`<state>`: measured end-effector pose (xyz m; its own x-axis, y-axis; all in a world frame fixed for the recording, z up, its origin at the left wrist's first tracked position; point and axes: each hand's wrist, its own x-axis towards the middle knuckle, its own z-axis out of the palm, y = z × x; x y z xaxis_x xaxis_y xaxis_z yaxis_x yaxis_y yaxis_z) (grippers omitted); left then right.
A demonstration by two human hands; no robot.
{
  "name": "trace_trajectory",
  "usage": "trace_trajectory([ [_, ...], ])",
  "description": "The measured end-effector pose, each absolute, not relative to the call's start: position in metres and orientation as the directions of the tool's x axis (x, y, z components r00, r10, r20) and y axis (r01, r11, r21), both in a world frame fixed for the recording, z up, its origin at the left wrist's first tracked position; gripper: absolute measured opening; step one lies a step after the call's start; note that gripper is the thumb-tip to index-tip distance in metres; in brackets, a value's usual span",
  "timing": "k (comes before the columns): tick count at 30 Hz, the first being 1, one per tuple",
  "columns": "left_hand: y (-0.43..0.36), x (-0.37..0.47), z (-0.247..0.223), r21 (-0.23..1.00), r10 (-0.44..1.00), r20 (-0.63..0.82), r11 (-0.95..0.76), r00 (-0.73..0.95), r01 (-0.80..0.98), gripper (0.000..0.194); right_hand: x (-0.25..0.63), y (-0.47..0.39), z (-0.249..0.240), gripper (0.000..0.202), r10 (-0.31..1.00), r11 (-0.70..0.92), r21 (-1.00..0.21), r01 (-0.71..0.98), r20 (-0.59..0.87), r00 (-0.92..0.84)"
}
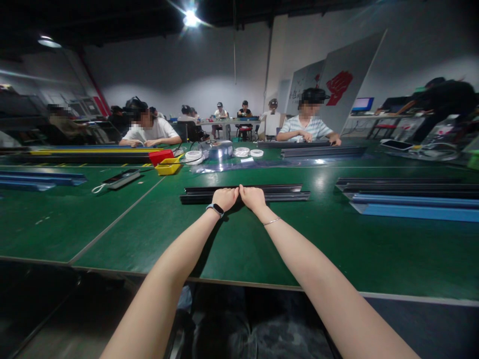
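- Several blue strips [41,182] are seen at far left, laid on the green surface [149,239].
- Next comes a phone-like device [120,179] with a white strap, then a red tray [161,157] just behind a yellow tray [169,166].
- At centre, a black profile with two long edges [286,196] is laid crosswise; whether it is one piece or two cannot be told.
- Its middle is gripped by the left hand [225,199] and right hand [253,197], both curled closed, thumbs meeting; whether anything small is also pinched is hidden.
- The step in hand is judged to be two-handed work at the profile's middle; steady, matched pressure seems called for next.
- At right, more black profiles [404,187] are laid behind a blue profile [422,211].
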<state>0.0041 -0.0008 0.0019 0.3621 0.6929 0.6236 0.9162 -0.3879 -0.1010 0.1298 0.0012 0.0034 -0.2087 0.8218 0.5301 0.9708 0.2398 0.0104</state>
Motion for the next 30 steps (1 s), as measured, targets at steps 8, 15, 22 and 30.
trace_trajectory([
  [8, -0.0002, 0.0035, 0.0024, -0.085, 0.685, 0.624, -0.421, 0.378, 0.903, 0.045, 0.1313, 0.0006, 0.0034, 0.054, 0.797, 0.275, 0.03, 0.961, 0.552, -0.245],
  [15, 0.0008, 0.0037, 0.0004, -0.087, 0.707, 0.607, -0.395, 0.363, 0.915, 0.048, 0.1305, 0.0029, 0.0017, 0.057, 0.805, 0.248, -0.003, 0.969, 0.557, -0.204],
  [22, -0.001, 0.0036, 0.0021, -0.135, 0.67, 0.613, -0.432, 0.418, 0.892, 0.042, 0.1307, 0.0036, 0.0007, 0.057, 0.804, 0.244, -0.019, 0.969, 0.563, -0.192],
  [30, -0.0009, 0.0041, 0.0031, -0.145, 0.651, 0.639, -0.42, 0.409, 0.896, 0.043, 0.1307, 0.0031, 0.0004, 0.055, 0.784, 0.248, -0.013, 0.969, 0.59, -0.193],
])
